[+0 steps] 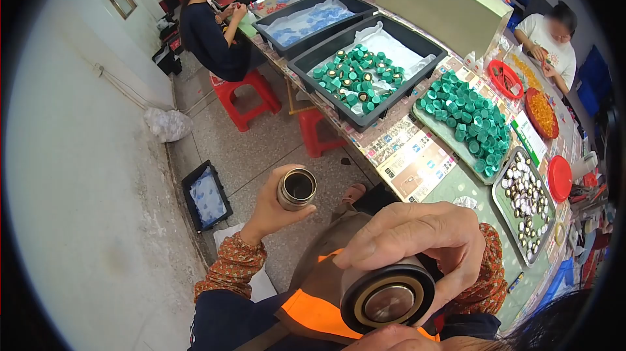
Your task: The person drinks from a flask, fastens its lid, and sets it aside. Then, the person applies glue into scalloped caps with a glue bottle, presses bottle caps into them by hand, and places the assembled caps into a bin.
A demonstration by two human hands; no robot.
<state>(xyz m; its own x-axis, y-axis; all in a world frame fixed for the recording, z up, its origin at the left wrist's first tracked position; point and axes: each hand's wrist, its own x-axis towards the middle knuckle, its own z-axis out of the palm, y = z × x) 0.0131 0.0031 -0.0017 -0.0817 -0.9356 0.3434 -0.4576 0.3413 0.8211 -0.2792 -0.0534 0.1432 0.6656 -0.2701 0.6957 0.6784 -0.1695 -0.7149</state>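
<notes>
My left hand is closed around a thermos lid, a short metal cup with its open, dark inside turned toward me. Close to my face, my right hand wraps round a thermos. The thermos is tipped up, so its round base with a black rim and metal centre faces the camera. Its mouth end is hidden, near my lips at the bottom of the view. Both hands are held away from the table.
On the table are a tray of green caps, a black bin of green caps, and a tray of small round metal pieces. Two co-workers sit along it, others further back. Red stools stand on the floor.
</notes>
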